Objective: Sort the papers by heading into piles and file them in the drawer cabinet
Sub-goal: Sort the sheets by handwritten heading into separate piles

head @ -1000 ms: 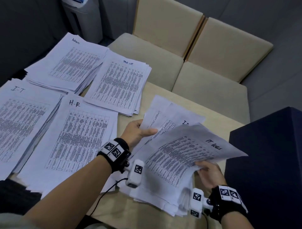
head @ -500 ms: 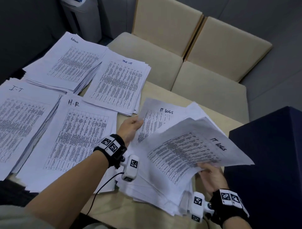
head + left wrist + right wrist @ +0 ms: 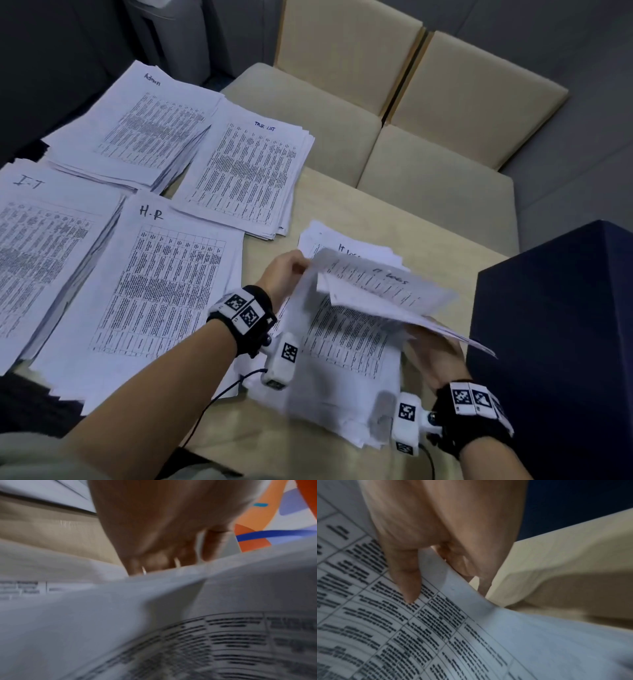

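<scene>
White papers (image 3: pixel 164 291) printed with black tables; tan table (image 3: pixel 342 202); seemingly navy cabinet (image 3: pixel 555 325).

Left hand (image 3: pixel 286 274) and right hand (image 3: pixel 433 354) both pinch with curled fingers.

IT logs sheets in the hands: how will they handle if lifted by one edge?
Probably floppy: the lifted IT logs sheets already sag and curl between the left hand and right hand. Likely to fan apart, since the loose stack under them lies splayed. Light, so a pinch should hold them.
</scene>
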Action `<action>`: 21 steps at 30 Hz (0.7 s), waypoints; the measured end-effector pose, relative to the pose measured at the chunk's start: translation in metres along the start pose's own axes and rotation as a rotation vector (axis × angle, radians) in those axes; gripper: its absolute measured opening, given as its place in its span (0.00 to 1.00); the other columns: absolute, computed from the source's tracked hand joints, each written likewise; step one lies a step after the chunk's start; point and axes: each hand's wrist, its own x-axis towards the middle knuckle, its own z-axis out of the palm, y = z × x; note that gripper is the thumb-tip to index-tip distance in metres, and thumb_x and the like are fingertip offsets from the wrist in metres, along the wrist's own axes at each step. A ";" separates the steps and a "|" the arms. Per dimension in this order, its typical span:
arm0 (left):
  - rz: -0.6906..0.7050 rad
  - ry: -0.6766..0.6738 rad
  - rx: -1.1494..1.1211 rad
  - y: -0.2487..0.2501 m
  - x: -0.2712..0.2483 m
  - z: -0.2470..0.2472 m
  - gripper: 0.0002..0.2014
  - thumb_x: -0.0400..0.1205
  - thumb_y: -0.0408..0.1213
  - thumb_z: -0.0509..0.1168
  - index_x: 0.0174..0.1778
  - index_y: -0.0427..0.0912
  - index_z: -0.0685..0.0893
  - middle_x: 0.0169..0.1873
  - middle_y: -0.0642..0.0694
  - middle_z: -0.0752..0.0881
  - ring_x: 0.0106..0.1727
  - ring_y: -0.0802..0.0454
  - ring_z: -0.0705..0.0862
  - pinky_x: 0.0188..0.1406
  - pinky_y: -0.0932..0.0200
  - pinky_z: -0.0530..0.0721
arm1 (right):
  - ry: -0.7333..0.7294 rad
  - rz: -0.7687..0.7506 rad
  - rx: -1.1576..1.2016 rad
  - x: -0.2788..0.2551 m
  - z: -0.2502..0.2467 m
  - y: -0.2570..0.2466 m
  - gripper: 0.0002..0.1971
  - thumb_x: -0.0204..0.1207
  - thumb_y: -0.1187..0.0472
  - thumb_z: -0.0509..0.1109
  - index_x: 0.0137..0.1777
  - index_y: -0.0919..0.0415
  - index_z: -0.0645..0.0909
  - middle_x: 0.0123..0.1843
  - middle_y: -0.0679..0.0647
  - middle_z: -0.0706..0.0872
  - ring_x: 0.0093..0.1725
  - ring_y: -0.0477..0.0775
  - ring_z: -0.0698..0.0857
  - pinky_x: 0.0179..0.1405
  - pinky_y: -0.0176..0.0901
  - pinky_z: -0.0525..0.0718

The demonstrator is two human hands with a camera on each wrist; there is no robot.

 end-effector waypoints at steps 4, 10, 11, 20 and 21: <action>0.012 0.424 0.964 -0.015 0.022 -0.024 0.19 0.78 0.52 0.68 0.53 0.38 0.82 0.50 0.48 0.86 0.51 0.43 0.86 0.54 0.52 0.84 | -0.015 -0.059 0.159 -0.008 0.000 0.004 0.39 0.52 0.67 0.84 0.65 0.79 0.76 0.58 0.69 0.87 0.61 0.69 0.86 0.66 0.62 0.81; 0.031 0.238 1.205 -0.017 0.021 -0.038 0.19 0.85 0.49 0.63 0.32 0.40 0.82 0.30 0.44 0.85 0.34 0.45 0.86 0.39 0.55 0.86 | -0.043 0.002 0.134 -0.009 -0.008 0.003 0.10 0.70 0.81 0.65 0.43 0.70 0.85 0.43 0.63 0.87 0.47 0.63 0.86 0.52 0.54 0.82; 0.087 0.179 1.190 -0.016 0.019 -0.038 0.20 0.86 0.48 0.61 0.31 0.42 0.80 0.29 0.45 0.84 0.33 0.46 0.85 0.38 0.55 0.85 | -0.040 0.013 0.126 -0.008 -0.010 0.003 0.13 0.72 0.81 0.64 0.38 0.67 0.87 0.38 0.60 0.88 0.41 0.60 0.86 0.46 0.48 0.84; -0.025 -0.321 0.555 -0.019 -0.007 -0.027 0.25 0.77 0.13 0.56 0.36 0.47 0.90 0.25 0.57 0.81 0.26 0.61 0.72 0.28 0.63 0.64 | -0.007 0.021 0.192 -0.007 -0.006 0.002 0.12 0.56 0.68 0.82 0.41 0.59 0.91 0.43 0.55 0.92 0.56 0.63 0.85 0.68 0.52 0.80; -0.067 -0.335 0.572 -0.018 -0.009 -0.024 0.27 0.75 0.11 0.54 0.37 0.45 0.91 0.26 0.56 0.85 0.26 0.61 0.75 0.28 0.63 0.65 | 0.002 0.019 0.191 -0.007 -0.005 0.003 0.12 0.67 0.77 0.72 0.46 0.63 0.87 0.47 0.60 0.89 0.58 0.65 0.84 0.74 0.58 0.75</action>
